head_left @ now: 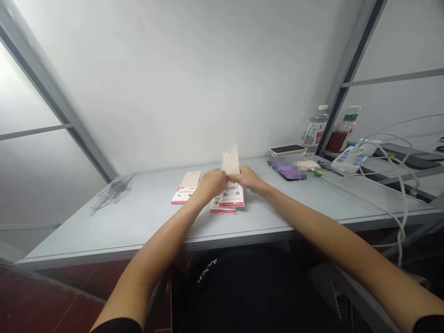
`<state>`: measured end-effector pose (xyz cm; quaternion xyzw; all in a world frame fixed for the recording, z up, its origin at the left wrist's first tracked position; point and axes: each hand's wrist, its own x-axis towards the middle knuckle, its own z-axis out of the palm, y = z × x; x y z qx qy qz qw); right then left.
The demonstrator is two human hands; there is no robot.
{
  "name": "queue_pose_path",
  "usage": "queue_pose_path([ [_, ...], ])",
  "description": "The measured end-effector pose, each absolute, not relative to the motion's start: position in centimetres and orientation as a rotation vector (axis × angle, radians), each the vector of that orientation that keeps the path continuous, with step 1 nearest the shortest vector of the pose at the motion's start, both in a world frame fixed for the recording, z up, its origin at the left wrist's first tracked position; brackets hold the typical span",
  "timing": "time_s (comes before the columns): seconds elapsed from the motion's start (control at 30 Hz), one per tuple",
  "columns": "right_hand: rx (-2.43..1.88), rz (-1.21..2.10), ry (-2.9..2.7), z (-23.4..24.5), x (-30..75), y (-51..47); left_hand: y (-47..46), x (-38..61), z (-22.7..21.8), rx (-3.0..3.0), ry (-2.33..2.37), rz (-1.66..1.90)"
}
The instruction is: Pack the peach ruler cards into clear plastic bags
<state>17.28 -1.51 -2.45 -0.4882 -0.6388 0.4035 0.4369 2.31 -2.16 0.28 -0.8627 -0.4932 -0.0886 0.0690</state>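
Observation:
Both my arms reach out over a pale grey table (145, 222). My left hand (212, 182) and my right hand (245, 177) meet at the middle, fingers closed on a beige card packet (231, 162) that stands upright between them. Beneath the hands lies a small stack of red-and-white packets (229, 200). One more such packet (186, 187) lies flat to the left, apart from my hands.
A heap of clear plastic wrappers (113, 192) lies at the far left. To the right are a phone (287, 149), a dark blurred device (289, 169), two bottles (315, 129), a power strip (348, 158) and white cables (391, 203). Metal-framed partitions close in both sides.

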Motion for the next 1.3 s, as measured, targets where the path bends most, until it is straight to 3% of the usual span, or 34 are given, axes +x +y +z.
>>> queue_pose_path([
  [0.57,-1.269,0.977,-1.611,-2.6,17.3,-1.8,-1.2,1.1,0.0,-2.820,-1.436,-0.398],
  [0.83,-1.235,1.061,-1.459,-2.7,17.1,-1.6,-1.3,2.5,-1.4,-2.618,-1.535,-0.622],
  [0.97,-1.228,1.114,-1.404,-2.5,17.0,-1.7,-1.4,2.6,-1.2,-2.568,-1.594,-0.601],
  [1.3,-1.055,1.192,-1.349,-1.7,17.6,-1.6,-0.9,0.9,-0.4,-2.416,-1.635,-0.929],
])
